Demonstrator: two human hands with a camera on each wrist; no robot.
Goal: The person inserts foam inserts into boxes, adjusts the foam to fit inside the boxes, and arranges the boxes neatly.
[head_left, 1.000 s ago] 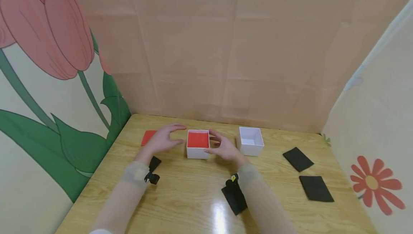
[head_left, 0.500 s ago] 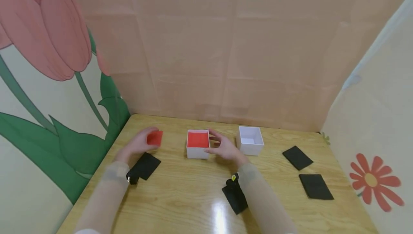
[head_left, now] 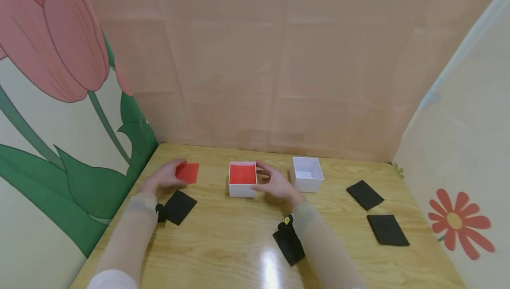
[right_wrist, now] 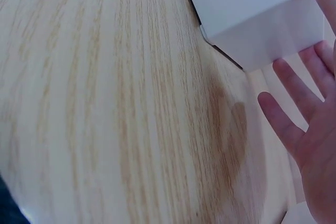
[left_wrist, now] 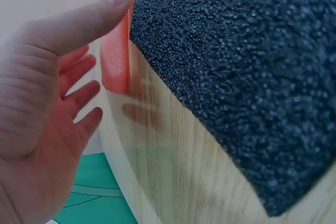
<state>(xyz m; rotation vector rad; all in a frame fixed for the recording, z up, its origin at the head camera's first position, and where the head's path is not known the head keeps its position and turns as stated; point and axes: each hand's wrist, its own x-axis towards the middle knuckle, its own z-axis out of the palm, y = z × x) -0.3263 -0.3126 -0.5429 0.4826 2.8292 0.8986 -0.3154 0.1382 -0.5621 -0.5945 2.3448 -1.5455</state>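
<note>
On the bench (head_left: 219, 244), left hand (head_left: 165, 176) spread round a red foam square (head_left: 188, 173), right hand (head_left: 277, 185) pinching a red-filled white box (head_left: 240, 191)

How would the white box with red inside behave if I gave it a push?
That white box would probably slide rather than roll, since its sides are flat. It is likely fairly stiff: the walls stand straight with crisp corners. Its smooth-looking surface might be a little slippery against the right hand.
</note>
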